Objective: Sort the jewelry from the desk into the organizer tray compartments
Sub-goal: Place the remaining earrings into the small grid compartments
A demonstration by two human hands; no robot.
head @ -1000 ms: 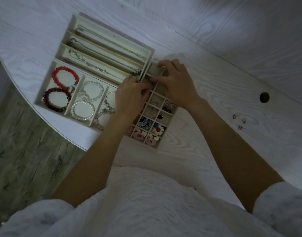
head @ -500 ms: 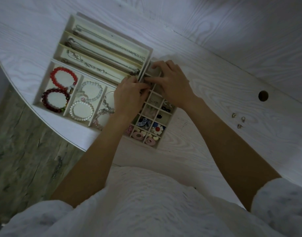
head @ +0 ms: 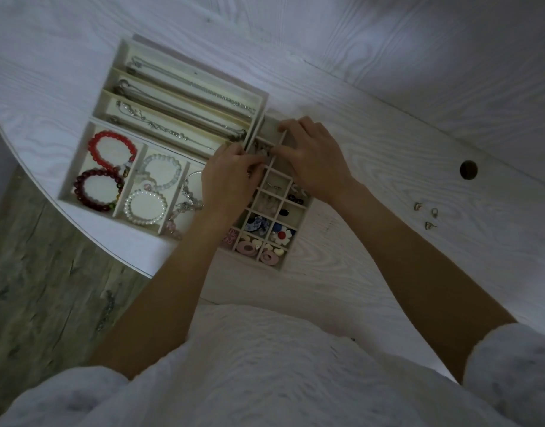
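Hands meet over the far end of the small-cell tray [head: 297, 221], fingertips drawn together above one of its upper cells. The left hand [head: 231, 180] curls at the cell's near-left edge and the right hand [head: 314, 161] reaches in from the other side, its fingers [head: 285, 127] resting on the divider. Both look pinched around something tiny, probably an earring or its back, but the piece itself is hidden between the fingertips, so what each hand holds cannot be told.

Left of the left hand lie the bracelet cells, with a red bracelet [head: 112, 149] and a pearl bracelet [head: 145, 206]; beyond the fingertips, the necklaces [head: 184, 87] fill the long slots. Near the wrists, the lower cells already carry a flower earring [head: 282, 235] and pink ones. Well out past the right forearm, three rings [head: 426, 214] sit loose on the desk [head: 388, 134], so sorting seems mostly done but not finished.

To seat this piece well, the person would likely do best to lower it straight into the one cell, keep the divider steadied with the right fingers, and let go only once it rests on the floor of the cell, so nothing hops into a neighbour. Dim light makes small parts easy to drop.
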